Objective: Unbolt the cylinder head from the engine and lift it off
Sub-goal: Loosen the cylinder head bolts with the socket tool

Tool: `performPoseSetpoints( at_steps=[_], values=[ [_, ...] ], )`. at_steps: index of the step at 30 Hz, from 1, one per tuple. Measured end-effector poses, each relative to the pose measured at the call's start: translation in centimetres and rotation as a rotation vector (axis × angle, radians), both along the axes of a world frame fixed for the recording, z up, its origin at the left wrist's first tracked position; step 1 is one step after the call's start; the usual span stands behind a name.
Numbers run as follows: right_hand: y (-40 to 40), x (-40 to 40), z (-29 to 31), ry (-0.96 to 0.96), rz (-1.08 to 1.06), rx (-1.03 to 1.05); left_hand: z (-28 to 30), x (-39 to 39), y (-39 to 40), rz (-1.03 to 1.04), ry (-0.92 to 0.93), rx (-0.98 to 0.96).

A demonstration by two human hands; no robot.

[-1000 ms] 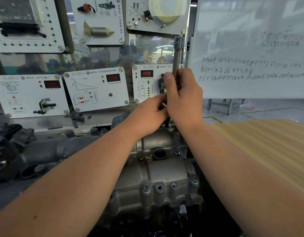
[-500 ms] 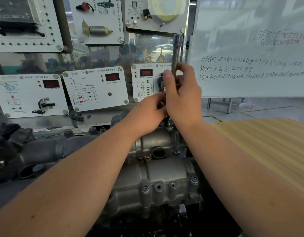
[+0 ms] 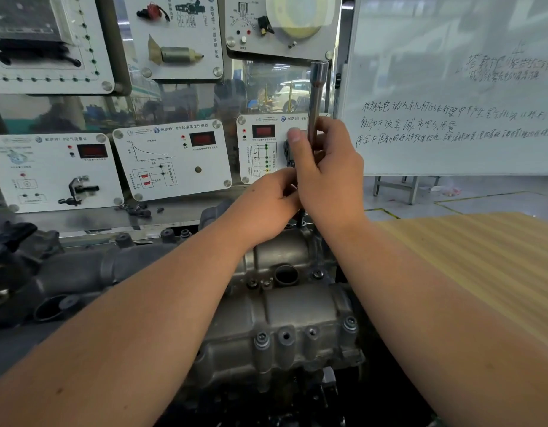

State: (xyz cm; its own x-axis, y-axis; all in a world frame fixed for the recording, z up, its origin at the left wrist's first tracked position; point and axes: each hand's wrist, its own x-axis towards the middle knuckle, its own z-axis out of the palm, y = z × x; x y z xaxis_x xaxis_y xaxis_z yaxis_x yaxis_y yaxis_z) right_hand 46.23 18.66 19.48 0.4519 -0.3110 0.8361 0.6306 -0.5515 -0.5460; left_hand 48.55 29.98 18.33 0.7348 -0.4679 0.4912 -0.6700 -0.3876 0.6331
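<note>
The grey cast cylinder head (image 3: 297,315) lies in the middle below my arms, with bolts along its near edge (image 3: 262,339) and a round port on top. A long chrome socket extension (image 3: 316,97) stands upright over the head's far end. My right hand (image 3: 328,177) grips its shaft, thumb up along it. My left hand (image 3: 266,204) curls round the tool's lower part just beside the right hand. The tool's tip (image 3: 301,218) meets the head behind my hands; the bolt there is hidden.
White sensor display panels (image 3: 171,158) stand behind the engine. A whiteboard (image 3: 451,87) with handwriting stands at the right. A ribbed yellow sheet (image 3: 482,272) covers the right side. Dark intake pipes (image 3: 66,272) lie at the left. Small loose parts (image 3: 140,209) sit on the metal shelf.
My right hand has shifted its hold on the shaft, the thumb now straighter and higher. The left hand stays low on the tool. The tool stays upright.
</note>
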Motion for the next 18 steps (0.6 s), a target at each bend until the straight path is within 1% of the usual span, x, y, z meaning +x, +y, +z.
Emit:
performPoseSetpoints(
  at_steps=[7, 12, 18],
  values=[
    [-0.07, 0.07, 0.01, -0.002, -0.022, -0.018, 0.11, -0.29, -0.09, -0.027, 0.020, -0.028],
    [0.14, 0.06, -0.05, -0.002, -0.003, 0.001, 0.19, -0.44, 0.06, -0.030, -0.015, -0.018],
    [-0.03, -0.17, 0.09, -0.012, -0.021, -0.001, 0.14, -0.26, 0.01, -0.030, 0.021, -0.025]
  ],
)
